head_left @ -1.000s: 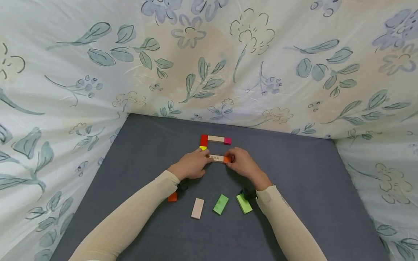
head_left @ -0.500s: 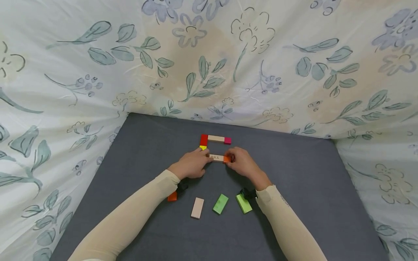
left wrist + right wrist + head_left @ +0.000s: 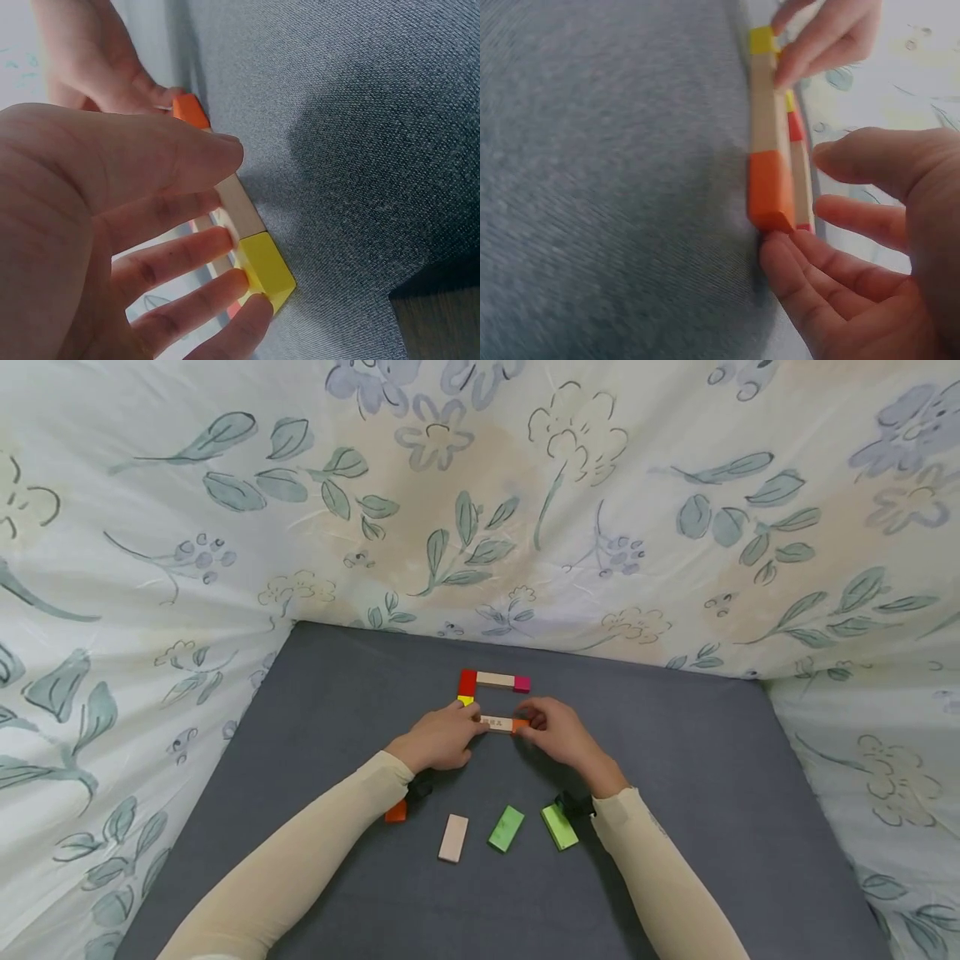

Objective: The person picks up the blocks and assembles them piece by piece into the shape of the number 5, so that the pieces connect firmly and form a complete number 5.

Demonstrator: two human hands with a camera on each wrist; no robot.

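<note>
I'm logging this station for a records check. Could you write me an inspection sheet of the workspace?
Surface: dark grey cloth.
Job's things: printed wooden block between yellow block and orange block; beyond, red block, plain wooden block, magenta block.
Clutter: nearer the person, loose pale block, green block, lime block, partly hidden red-orange block.
Hands: left hand touches the yellow block; right hand at the orange block's outer end.
Cables: nothing seen.
Surroundings: floral fabric behind and at both sides.

The printed block [image 3: 498, 723] looks wooden, grey cloth [image 3: 375, 112] matt.
</note>
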